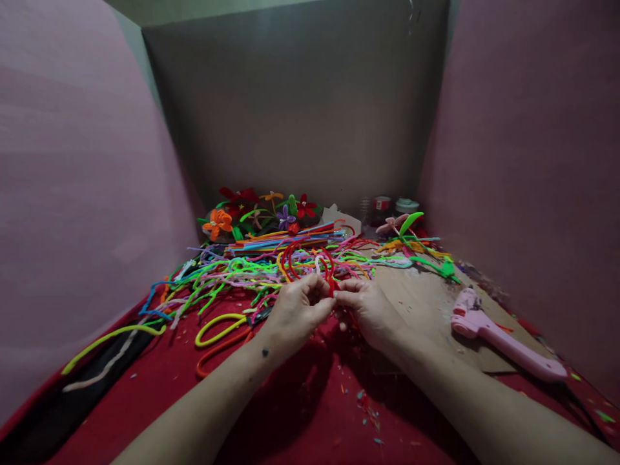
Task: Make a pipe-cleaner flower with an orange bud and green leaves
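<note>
My left hand point(299, 309) and my right hand point(369, 310) meet at the middle of the red cloth point(300, 400), fingers pinched together on a bent red pipe cleaner point(329, 268) that loops up between them. Right behind the hands lies a tangled heap of coloured pipe cleaners point(242, 268) in green, pink, yellow and blue. Both hands are closed on the red piece; its lower end is hidden by the fingers.
Finished pipe-cleaner flowers point(256, 210) stand at the back left. A pink glue gun point(504, 339) lies on a cardboard sheet point(426, 297) at the right. Scissors with yellow and orange handles point(223, 336) lie left of my left hand. Small jars point(394, 205) sit at the back. Walls close in on three sides.
</note>
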Available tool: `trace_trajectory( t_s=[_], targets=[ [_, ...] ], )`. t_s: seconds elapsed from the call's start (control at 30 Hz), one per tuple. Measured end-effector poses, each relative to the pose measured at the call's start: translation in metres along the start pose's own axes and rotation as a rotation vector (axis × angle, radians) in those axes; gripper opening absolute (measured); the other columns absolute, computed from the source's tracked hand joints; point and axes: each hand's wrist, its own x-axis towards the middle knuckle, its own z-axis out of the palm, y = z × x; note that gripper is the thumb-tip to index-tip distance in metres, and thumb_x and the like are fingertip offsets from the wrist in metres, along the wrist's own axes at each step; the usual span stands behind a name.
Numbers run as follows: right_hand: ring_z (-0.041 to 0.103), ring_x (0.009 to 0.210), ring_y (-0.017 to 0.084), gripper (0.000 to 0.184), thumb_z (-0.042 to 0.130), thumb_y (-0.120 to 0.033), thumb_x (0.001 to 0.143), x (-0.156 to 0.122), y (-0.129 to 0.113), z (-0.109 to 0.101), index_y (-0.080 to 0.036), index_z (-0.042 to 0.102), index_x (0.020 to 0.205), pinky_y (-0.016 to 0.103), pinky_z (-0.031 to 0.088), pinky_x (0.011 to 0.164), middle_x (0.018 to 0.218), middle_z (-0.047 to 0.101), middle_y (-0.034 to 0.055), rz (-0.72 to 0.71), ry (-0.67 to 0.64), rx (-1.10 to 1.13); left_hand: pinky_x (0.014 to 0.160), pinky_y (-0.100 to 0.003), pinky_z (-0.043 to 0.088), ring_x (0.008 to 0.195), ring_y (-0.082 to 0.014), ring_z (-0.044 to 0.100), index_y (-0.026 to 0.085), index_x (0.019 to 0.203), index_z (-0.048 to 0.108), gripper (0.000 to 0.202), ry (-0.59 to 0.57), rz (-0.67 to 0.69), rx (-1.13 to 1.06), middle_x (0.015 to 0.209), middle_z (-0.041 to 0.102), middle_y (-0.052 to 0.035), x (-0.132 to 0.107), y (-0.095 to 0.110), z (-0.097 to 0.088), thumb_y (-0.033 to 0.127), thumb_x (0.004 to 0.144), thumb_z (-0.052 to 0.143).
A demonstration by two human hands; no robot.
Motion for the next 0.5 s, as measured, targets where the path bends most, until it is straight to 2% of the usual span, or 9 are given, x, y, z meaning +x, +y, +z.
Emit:
trace_trajectory(
  t_s=[0.07,0.13,0.23,0.3,0.37,0.5],
  targets=[
    [0.043,0.035,0.006,0.008,0.063,-0.018,0.062,0.001,0.000,-0.001,-0.013,0.056,0.060,0.017,0.037,0.029,0.046,0.051,-0.0042,0.005,-0.011,0.031,0.053,-0.022,0.035,0.053,-0.0079,0.042,0.016,0.063,0.049,0.011,0.080,0.114,0.203,0.057,0.047,0.0034,-0.002,-0.002,0.002,0.014,0.073,0.052],
    [0.046,0.037,0.007,0.010,0.065,-0.019,0.061,0.001,-0.001,-0.001,-0.013,0.058,0.061,0.016,0.038,0.030,0.048,0.053,-0.0033,0.021,-0.028,0.076,0.056,-0.022,0.035,0.056,-0.0084,0.042,0.016,0.062,0.049,0.013,0.100,0.182,0.282,0.059,0.047,0.0030,-0.002,-0.003,0.001,0.014,0.074,0.051],
    [0.049,0.040,0.008,0.012,0.068,-0.019,0.058,0.001,-0.005,-0.002,-0.012,0.059,0.062,0.016,0.039,0.030,0.052,0.057,-0.0017,0.033,-0.061,0.151,0.057,-0.022,0.037,0.061,-0.0095,0.047,0.016,0.065,0.050,0.011,0.021,0.112,0.112,0.067,0.050,0.0016,0.002,-0.001,-0.002,0.020,0.075,0.054],
    [0.049,0.039,0.007,0.012,0.069,-0.019,0.059,0.001,-0.006,-0.002,-0.012,0.060,0.064,0.015,0.038,0.030,0.053,0.058,-0.0010,0.044,-0.075,0.188,0.055,-0.022,0.040,0.060,-0.0106,0.051,0.017,0.070,0.049,0.011,-0.091,-0.008,-0.092,0.069,0.053,0.0011,0.004,0.000,-0.005,0.025,0.075,0.055],
    [0.048,0.037,0.007,0.012,0.069,-0.018,0.058,0.001,-0.007,-0.003,-0.012,0.060,0.063,0.015,0.035,0.028,0.052,0.058,-0.0011,0.073,-0.064,0.220,0.058,-0.024,0.043,0.062,-0.0120,0.055,0.017,0.074,0.049,0.012,-0.194,-0.067,-0.249,0.070,0.056,0.0003,0.006,0.001,-0.008,0.027,0.076,0.054],
    [0.045,0.033,0.006,0.010,0.067,-0.015,0.057,0.002,-0.010,-0.004,-0.013,0.058,0.059,0.014,0.032,0.026,0.045,0.054,-0.0024,0.132,-0.050,0.239,0.070,-0.028,0.045,0.073,-0.0136,0.057,0.015,0.080,0.050,0.008,-0.262,-0.012,-0.302,0.077,0.058,-0.0021,0.008,-0.003,-0.012,0.023,0.078,0.052]
  ],
)
